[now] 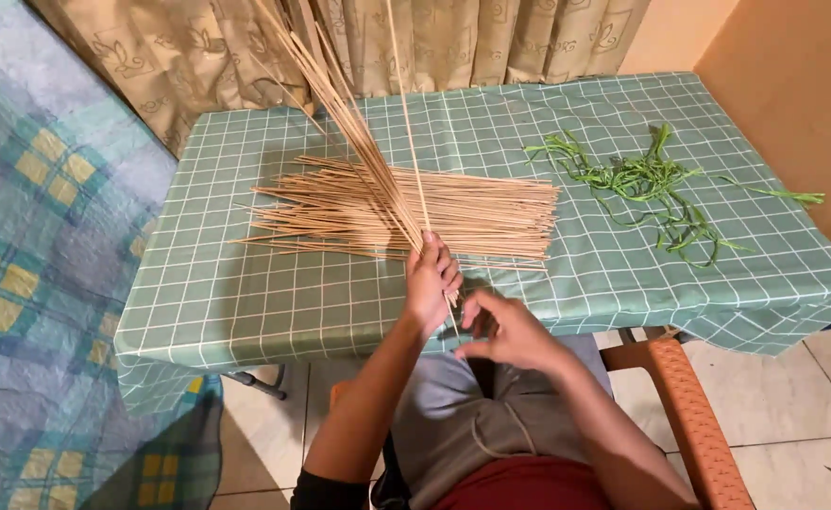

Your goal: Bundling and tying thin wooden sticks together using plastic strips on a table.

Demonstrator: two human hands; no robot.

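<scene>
We gripped a fanned bundle of thin palm-leaf midribs in our left hand, fist closed around its lower ends at the tabletop edge, so the tips spread upward toward the curtain. Our right hand sat just beside it, fingers loosely curled near the bundle's base; whether it pinched a stick we could not tell. A flat pile of sticks lay behind the hands, green leaf strips well apart. The bundle's tips were cut off above.
</scene>
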